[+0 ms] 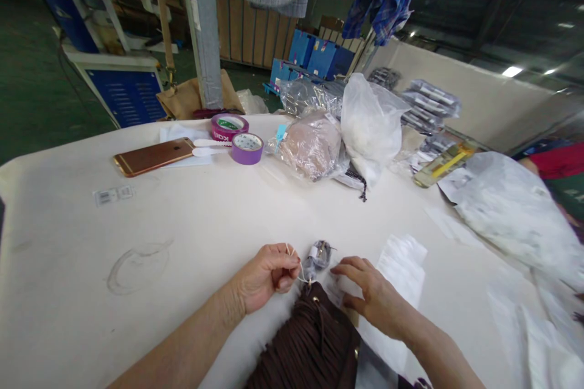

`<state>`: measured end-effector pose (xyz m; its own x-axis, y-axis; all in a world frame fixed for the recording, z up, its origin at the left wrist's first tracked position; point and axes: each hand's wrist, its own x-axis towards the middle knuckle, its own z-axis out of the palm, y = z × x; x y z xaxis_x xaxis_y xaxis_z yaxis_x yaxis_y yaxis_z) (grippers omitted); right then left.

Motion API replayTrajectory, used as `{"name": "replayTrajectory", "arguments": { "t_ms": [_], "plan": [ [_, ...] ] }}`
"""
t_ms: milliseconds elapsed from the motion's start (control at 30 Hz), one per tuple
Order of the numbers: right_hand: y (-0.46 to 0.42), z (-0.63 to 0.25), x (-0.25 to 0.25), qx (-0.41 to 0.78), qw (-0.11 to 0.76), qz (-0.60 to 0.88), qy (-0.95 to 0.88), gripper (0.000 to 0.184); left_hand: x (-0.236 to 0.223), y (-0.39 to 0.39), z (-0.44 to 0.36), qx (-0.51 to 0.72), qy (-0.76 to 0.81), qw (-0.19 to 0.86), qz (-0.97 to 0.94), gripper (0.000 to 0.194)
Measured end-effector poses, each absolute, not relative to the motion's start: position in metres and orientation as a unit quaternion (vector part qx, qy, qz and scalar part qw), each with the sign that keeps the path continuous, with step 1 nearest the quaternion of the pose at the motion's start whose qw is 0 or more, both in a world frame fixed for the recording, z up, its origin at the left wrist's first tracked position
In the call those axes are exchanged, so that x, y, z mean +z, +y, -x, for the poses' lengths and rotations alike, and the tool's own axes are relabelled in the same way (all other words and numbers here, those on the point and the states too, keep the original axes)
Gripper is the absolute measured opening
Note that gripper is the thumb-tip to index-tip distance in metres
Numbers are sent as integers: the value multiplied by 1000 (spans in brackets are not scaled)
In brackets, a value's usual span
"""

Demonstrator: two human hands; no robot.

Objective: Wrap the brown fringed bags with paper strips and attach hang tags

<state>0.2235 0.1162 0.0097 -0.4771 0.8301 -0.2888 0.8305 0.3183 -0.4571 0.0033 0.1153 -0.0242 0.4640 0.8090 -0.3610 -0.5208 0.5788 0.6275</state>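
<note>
A dark brown pleated bag (pixel 305 340) with brass-coloured eyelets lies on the table at the bottom middle. My left hand (pixel 271 273) pinches a thin white string (pixel 301 264) between thumb and fingers. The string runs down to the top of the bag. Just beyond the bag's top sits a small plastic-wrapped bundle (pixel 317 255) with dark metal-looking parts inside. My right hand (pixel 369 292) hovers to the right of the bag, fingers apart and holding nothing. Beneath and beyond that hand lie white plastic sheets (pixel 406 261).
A phone (pixel 155 157), purple tape rolls (pixel 247 149) and a barcode label (pixel 113 195) lie at the left. Farther back are a wrapped tan item (pixel 310 146) and a white plastic bag (pixel 371 121). At right, a large plastic pile (pixel 515 213) lies near a person's red sleeve (pixel 559 161).
</note>
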Motion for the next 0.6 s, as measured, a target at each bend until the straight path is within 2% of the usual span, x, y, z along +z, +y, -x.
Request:
{"name": "replayTrajectory", "arguments": {
  "t_ms": [200,367,467,600],
  "plan": [
    [132,-216,15,-214,80,-482,846,56,-26,114,-6,396,336,821,-238,25],
    [141,-209,22,-150,127,-452,870,40,-24,114,-7,392,354,813,-246,26],
    [143,-207,21,-160,120,-439,876,32,-22,114,-7,389,361,809,-252,25],
    [143,-209,19,-224,106,-468,849,34,-22,114,-6,390,361,809,-252,24]
  ]
}}
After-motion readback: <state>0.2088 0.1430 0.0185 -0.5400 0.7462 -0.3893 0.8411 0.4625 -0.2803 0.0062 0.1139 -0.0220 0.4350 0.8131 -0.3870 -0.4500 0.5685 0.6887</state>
